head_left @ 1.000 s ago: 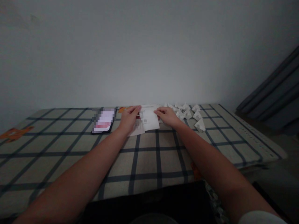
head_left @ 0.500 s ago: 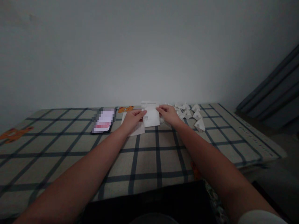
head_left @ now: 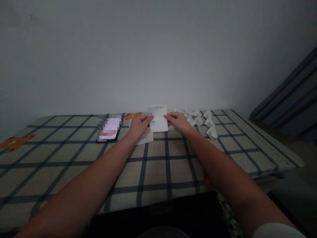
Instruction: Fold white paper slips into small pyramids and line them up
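Fingers (head_left: 150,118) of the person's left hand (head_left: 138,126) pinch the left edge of a white printed sheet (head_left: 158,121), thumb on top; those of the right hand (head_left: 178,121) pinch its right edge the same way. The sheet lies between the two sets of fingertips, tilted, its far edge rising beyond them; whether its near edge touches the checked tablecloth (head_left: 156,168) is unclear. Under the left fingers, another paper (head_left: 148,137) lies partly hidden. Right of the right fingers sit small folded paper pieces (head_left: 198,121); well left of the left fingers is a phone (head_left: 109,130). Pulling the hands apart could tear the thin-looking sheet. An uneven pinch might skew it or leave a crooked crease. A low left hand could drag the paper beneath, and a rightward sweep of the right knuckles could topple the nearest folded pieces.
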{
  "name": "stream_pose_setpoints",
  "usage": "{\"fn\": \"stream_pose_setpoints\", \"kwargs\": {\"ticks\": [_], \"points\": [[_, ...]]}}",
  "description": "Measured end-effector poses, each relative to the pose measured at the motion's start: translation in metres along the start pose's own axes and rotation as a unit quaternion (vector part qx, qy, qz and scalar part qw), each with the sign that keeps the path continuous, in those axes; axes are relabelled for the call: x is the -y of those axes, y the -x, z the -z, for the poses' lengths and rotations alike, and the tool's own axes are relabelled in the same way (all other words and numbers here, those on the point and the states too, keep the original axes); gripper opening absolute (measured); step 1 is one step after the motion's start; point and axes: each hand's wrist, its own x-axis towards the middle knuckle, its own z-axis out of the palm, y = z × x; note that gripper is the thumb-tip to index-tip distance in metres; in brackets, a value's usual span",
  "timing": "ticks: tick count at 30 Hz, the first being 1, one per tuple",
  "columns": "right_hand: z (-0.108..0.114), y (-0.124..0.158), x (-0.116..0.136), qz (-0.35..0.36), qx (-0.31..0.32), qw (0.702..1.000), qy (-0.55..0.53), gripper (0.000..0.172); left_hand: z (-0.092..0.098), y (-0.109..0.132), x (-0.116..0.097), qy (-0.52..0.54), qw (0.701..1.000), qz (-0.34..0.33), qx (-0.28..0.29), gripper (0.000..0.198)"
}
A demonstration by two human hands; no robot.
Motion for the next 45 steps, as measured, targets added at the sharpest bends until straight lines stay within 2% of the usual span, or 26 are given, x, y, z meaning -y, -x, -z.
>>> {"fn": "stream_pose_setpoints", "kwargs": {"ticks": [4, 7, 12, 19, 23, 28, 34, 41, 45], "points": [[0.0, -0.002, -0.003, 0.021, -0.022, 0.999, 0.022, 0.032, -0.003, 0.0, 0.004, 0.076, 0.996, 0.048, 0.029, 0.037], [0.001, -0.002, -0.002, 0.025, -0.049, 0.998, 0.034, 0.031, -0.004, 0.001, 0.004, 0.092, 0.992, 0.07, 0.058, 0.04], [0.0, -0.002, 0.001, 0.011, -0.061, 0.998, 0.013, 0.029, -0.003, 0.0, 0.005, 0.026, 0.998, 0.04, 0.046, 0.039], [0.001, -0.002, -0.002, 0.0, -0.024, 0.999, -0.027, 0.033, 0.001, -0.005, 0.009, 0.004, 0.999, 0.017, 0.027, 0.04], [0.0, -0.002, -0.001, 0.011, -0.037, 0.999, -0.012, 0.03, -0.001, -0.002, 0.004, 0.038, 0.998, 0.035, 0.041, 0.039], [0.001, -0.004, 0.002, 0.003, -0.076, 0.997, -0.022, 0.029, -0.005, 0.003, -0.003, 0.091, 0.989, 0.075, 0.089, 0.038], [0.0, -0.006, -0.004, 0.008, -0.066, 0.997, -0.029, 0.029, -0.004, 0.002, -0.003, 0.049, 0.995, 0.061, 0.057, 0.031], [0.002, -0.007, -0.004, -0.008, -0.108, 0.993, -0.037, 0.028, -0.006, 0.002, 0.001, 0.117, 0.984, 0.085, 0.1, 0.034], [0.002, -0.006, -0.001, -0.015, -0.111, 0.993, -0.04, 0.027, -0.005, 0.0, 0.002, 0.092, 0.99, 0.064, 0.091, 0.026]]}}
